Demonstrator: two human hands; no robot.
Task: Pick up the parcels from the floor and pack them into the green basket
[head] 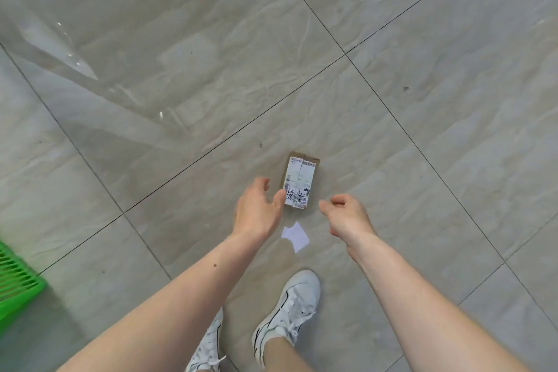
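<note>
A small parcel (300, 182) is lying on the floor (422, 39), between both hands. The left hand (256, 208) and right hand (347, 214) are hovering with fingers open, holding nothing. The green basket (18, 281) is sitting far left.

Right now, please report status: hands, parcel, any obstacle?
Left hand open, right hand open, both empty beside parcel. Parcel flat on floor. Paper scrap lies near, not blocking. Basket far left.
</note>
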